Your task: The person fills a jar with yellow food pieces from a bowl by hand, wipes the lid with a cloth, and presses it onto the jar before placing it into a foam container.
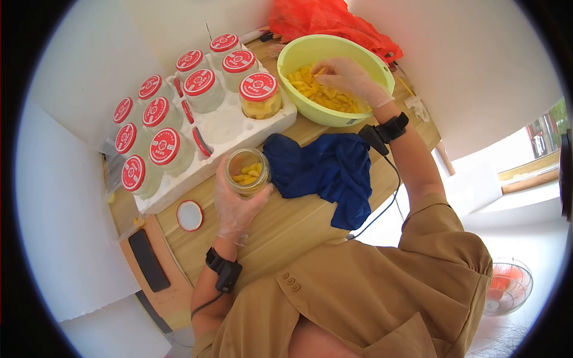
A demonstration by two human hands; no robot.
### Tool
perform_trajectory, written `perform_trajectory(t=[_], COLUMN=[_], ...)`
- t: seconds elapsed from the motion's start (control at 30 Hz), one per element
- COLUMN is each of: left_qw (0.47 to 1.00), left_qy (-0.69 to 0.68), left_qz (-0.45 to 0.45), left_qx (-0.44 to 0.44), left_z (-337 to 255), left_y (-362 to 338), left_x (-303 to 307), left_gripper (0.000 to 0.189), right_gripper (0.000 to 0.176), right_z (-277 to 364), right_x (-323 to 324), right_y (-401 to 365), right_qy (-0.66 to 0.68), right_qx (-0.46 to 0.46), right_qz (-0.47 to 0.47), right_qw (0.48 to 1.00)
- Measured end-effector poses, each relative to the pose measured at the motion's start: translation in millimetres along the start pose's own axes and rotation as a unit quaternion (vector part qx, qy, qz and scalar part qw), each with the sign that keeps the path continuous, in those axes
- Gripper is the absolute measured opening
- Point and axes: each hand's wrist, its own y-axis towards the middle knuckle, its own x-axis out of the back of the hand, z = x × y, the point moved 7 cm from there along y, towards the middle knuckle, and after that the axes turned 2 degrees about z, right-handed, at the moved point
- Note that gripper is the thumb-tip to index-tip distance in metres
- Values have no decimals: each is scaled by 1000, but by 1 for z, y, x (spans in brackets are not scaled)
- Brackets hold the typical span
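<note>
Left hand (236, 204) around open jar (248, 172)

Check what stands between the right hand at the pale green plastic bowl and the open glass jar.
The bowl's wall, then a white foam tray's corner and the edge of a crumpled blue cloth beside the jar.

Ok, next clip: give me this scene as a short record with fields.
left hand: clear glove, around an open glass jar, partly filled
right hand: clear glove, fingers at the yellow pieces; grip unclear
container: light green basin
tray: white foam, holding red-lidded jars
filled lidded jar: at the tray's end beside the basin, yellow pieces inside
loose lid: on the table, pale side up
cloth: blue cloth, between jar and basin
</note>
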Motion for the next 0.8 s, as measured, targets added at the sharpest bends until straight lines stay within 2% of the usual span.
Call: perform_trajectory(t=[0.07, 0.17, 0.27, 0.37, 0.47, 0.57, 0.67, 0.8], left_qw=[1000, 1000, 1000, 1000, 1000, 1000, 1000, 1000], left_qy=[-1, 8, 9, -6, -8, -12, -22, 4], left_qz=[2, 3, -2, -2, 0, 0, 1, 3], left_qx=[-2, -6, -9, -5, -3, 5, 9, 3], left_z=[0, -3, -2, -2, 0, -2, -3, -6], left_y=[0, 0, -1, -1, -1, -2, -1, 0], left_x=[0, 1, 0, 0, 0, -1, 0, 1], left_gripper=[100, 100, 100, 100, 100, 101, 100, 100], right_gripper=[29, 36, 38, 33, 30, 22, 18, 20], right_z=[-10, -20, -5, -3, -7, -3, -15, -11], right_x=[5, -14, -12, -19, -21, -18, -12, -6], right_y=[-3, -16, -23, -20, -14, -11, -4, -2], right_qy=[-21, -159, -116, -106, -121, -63, 112, 199], right_qx=[-9, -75, 1, -19, -9, 50, 19, -25], right_qz=[-3, 145, 156, 237, 224, 168, 102, 82], right_qw=[1000, 974, 981, 966, 967, 982, 988, 976])
